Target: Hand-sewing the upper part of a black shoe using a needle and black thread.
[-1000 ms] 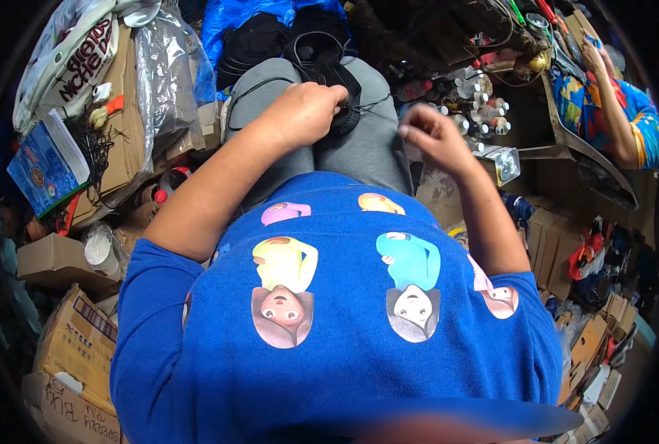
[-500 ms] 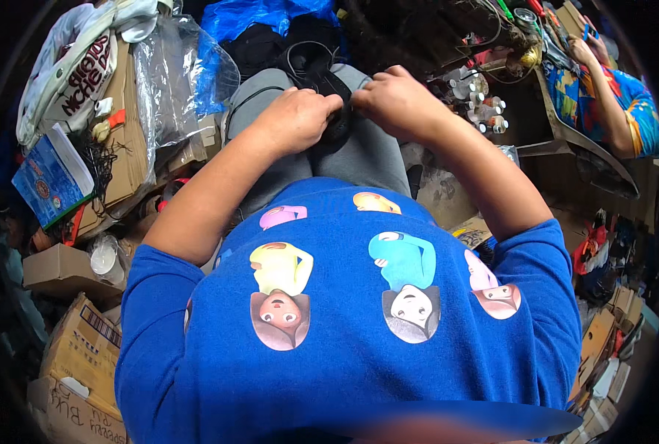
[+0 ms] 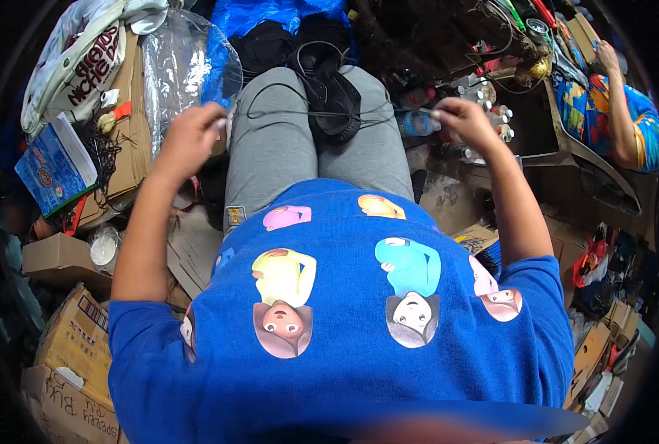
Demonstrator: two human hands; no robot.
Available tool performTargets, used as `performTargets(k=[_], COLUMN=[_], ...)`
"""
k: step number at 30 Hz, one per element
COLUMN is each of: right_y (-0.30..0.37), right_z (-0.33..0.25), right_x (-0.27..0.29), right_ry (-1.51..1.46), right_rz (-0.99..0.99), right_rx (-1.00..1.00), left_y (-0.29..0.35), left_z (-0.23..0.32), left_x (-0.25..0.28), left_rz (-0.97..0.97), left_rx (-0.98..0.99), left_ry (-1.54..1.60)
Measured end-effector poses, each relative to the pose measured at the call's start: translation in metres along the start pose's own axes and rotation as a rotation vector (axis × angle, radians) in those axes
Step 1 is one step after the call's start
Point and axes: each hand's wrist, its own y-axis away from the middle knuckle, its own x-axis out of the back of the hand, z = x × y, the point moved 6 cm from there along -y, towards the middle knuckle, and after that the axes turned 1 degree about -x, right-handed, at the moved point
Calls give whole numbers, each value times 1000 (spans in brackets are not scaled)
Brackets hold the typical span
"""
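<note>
A black shoe (image 3: 333, 100) lies on my lap, wedged between my grey-trousered thighs. A thin dark cord (image 3: 311, 111) runs across it, loops over my left thigh and stretches toward both sides. My left hand (image 3: 190, 140) is raised to the left of the shoe, fingers pinched, with something small and pale at the fingertips. On the other side my right hand (image 3: 468, 122) pinches the cord's right end, beside the right thigh. Both hands are well apart from the shoe itself.
Bottles (image 3: 485, 100) stand right of my knees. A clear plastic bag (image 3: 189, 66), a blue book (image 3: 55, 174) and cardboard boxes (image 3: 66, 255) are at left. Dark shoes or similar black items (image 3: 266, 48) lie on blue plastic ahead. Another person's arm (image 3: 621, 126) shows at far right.
My hands have drawn apart from above the shoe, left hand to the left and right hand to the right. The cord now spreads between them across my thighs.
</note>
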Motion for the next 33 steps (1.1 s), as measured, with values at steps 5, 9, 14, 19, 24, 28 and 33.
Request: performTargets(k=[5,9,14,19,24,28,33], right_y=[-17,-16,9,36,104,83,12], right_z=[-69,-157,-119,23,181,170,-47], right_x=[4,-43,-53,0,71,24,-31], right_ry=[-1088,-1355,-436,351,608,379,-220], right_rz=[14,-369,-407,71,325,-28,19], right_rx=[268,535,342,163,-269,-425,245], left_y=[-37,-45,-15,16,74,6,-61], left_z=[76,160,117,-18,-77,-43,102], left_x=[37,0,-24,102,225,100,-42], left_rz=[48,-218,-427,139,416,240,-8], left_rx=[-38,-531,-208,76,489,223,-462], left_ry=[767,1243,466,-277,-696,-444,130])
